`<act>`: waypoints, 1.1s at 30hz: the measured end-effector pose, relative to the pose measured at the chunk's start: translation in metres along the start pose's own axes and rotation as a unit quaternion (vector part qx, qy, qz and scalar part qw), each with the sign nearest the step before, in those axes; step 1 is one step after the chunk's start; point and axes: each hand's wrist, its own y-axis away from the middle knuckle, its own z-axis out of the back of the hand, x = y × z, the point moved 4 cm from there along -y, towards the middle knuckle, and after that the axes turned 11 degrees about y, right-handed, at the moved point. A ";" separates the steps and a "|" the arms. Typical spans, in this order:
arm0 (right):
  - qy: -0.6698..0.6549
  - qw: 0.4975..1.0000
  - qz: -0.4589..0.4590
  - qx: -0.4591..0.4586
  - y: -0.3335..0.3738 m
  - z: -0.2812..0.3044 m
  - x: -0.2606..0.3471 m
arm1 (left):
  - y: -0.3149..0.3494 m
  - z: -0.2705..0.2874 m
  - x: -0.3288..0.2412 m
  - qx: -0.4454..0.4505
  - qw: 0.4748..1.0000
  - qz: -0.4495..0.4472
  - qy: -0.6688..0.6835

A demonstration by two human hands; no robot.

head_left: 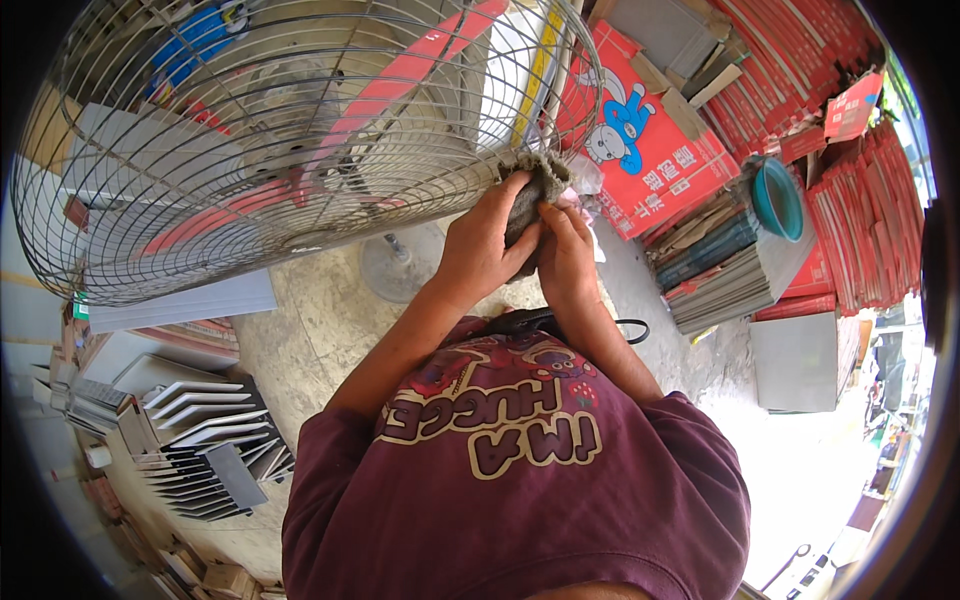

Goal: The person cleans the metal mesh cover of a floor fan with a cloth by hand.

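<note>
A large stand fan's round wire cage [400, 182] fills the upper left, with long red shapes showing through its wires. At the cage's right edge, both my hands are closed around a crumpled grey-brown rag [546, 180]. My left hand [485, 240] grips the rag from the left, its thumb near the top. My right hand [568, 250] pinches it from the right, fingers bent. The rag lies against or just beside the wires; whether it touches them I cannot tell. Below the cage, the fan's round grey base [385, 275] sits on the floor.
A red carton [640, 130] with a blue-and-white cartoon figure lies at the upper right, near stacked red cartons [865, 220]. A teal basin [778, 200] rests on bundled flat sheets [725, 275]. Thin panels stand in a rack [205, 445] at lower left.
</note>
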 end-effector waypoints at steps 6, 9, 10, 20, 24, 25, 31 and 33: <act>-0.025 0.996 -0.080 0.029 0.003 0.030 -0.040 | 0.018 -0.010 0.029 0.084 0.990 0.115 0.007; 0.012 0.994 -0.091 0.054 0.020 0.018 -0.020 | 0.024 -0.004 0.020 0.084 0.991 0.099 0.043; 0.037 0.996 -0.072 0.049 0.026 0.012 -0.008 | 0.022 0.001 0.013 0.096 0.988 0.103 0.059; 0.158 0.938 0.220 0.217 0.058 -0.072 0.063 | 0.024 0.064 -0.045 -0.069 0.981 -0.156 0.094; 0.269 0.843 0.365 0.288 0.065 -0.109 0.080 | 0.030 0.094 -0.063 -0.135 0.963 -0.214 0.090; 0.319 0.798 0.414 0.300 0.063 -0.119 0.085 | 0.034 0.101 -0.063 -0.177 0.947 -0.244 0.106; 0.369 0.696 0.519 0.331 0.076 -0.187 0.094 | 0.046 0.139 -0.069 -0.336 0.909 -0.218 0.115; 0.358 0.679 0.561 0.310 0.076 -0.202 0.089 | 0.048 0.148 -0.069 -0.347 0.909 -0.201 0.116</act>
